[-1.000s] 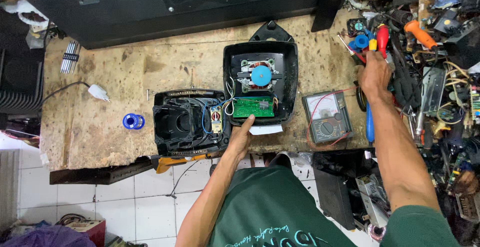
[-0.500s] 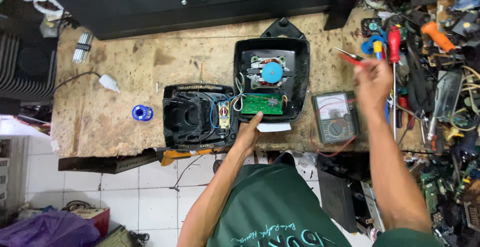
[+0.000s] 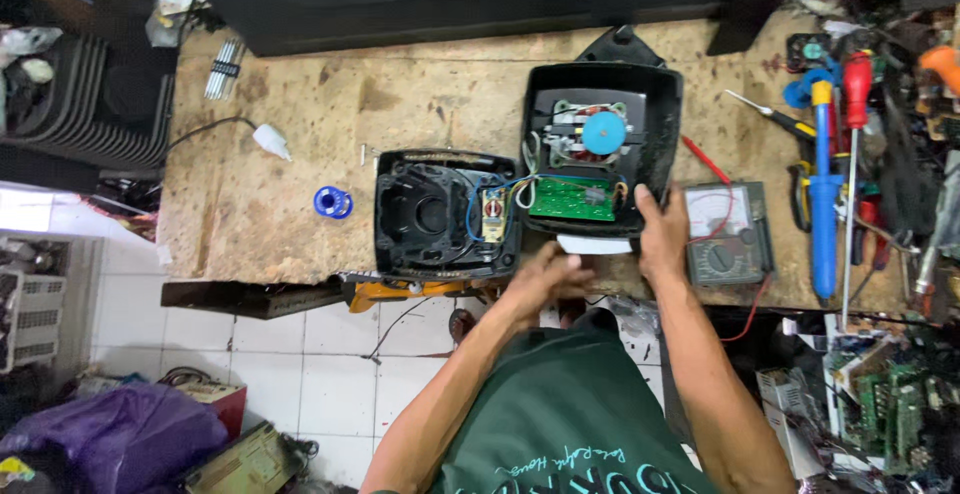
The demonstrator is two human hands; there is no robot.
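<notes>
A black appliance lies opened in two halves on the worn wooden bench [image 3: 300,204]. The right half [image 3: 665,104] holds a green circuit board [image 3: 570,199] and a motor with a blue disc [image 3: 604,133]. The left half [image 3: 400,214] is joined to it by blue wires. My right hand [image 3: 662,236] grips the right half's near right corner, beside an analog multimeter [image 3: 728,234]. My left hand [image 3: 548,276] hovers at the bench's near edge, fingers by a white tab [image 3: 596,245] under the right half, holding nothing.
Screwdrivers, a blue solder sucker [image 3: 822,184] and other tools crowd the bench's right end. A blue solder spool [image 3: 333,202] and a white plug [image 3: 272,140] lie to the left. Red probe leads run from the meter. Circuit boards [image 3: 880,394] are piled at the lower right.
My right hand has come back from the tool pile at the right and now sits on the housing's corner. My left hand drew back slightly toward the bench edge.
</notes>
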